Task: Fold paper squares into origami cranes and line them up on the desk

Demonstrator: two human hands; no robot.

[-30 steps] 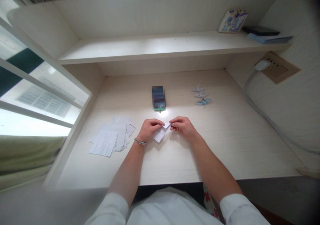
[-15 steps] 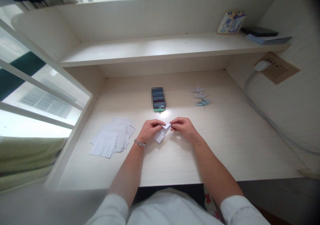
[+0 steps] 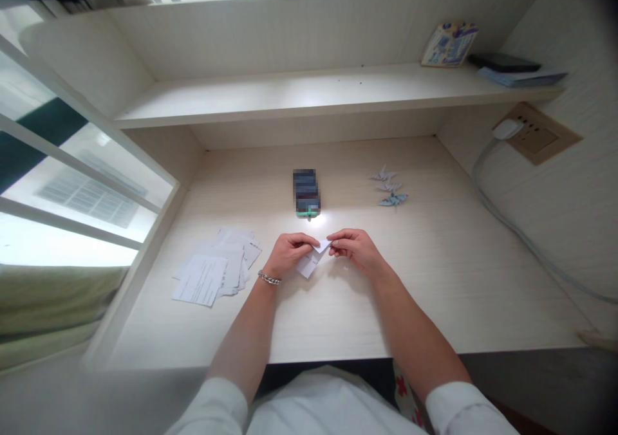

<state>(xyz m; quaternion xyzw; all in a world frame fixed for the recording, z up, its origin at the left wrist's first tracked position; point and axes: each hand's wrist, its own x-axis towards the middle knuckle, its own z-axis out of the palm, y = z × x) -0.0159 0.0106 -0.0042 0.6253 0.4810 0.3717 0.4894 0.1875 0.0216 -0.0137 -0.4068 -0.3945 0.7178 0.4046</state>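
A small folded paper (image 3: 308, 267) is in front of us over the table (image 3: 331, 322), pinched by our left grip (image 3: 288, 253) at one side and our right grip (image 3: 356, 248) at a corner. Just beyond lies a phone (image 3: 306, 190) (its screen is blurred); loose sheets (image 3: 203, 277) lie left, three paper birds (image 3: 389, 186) beyond to the right.
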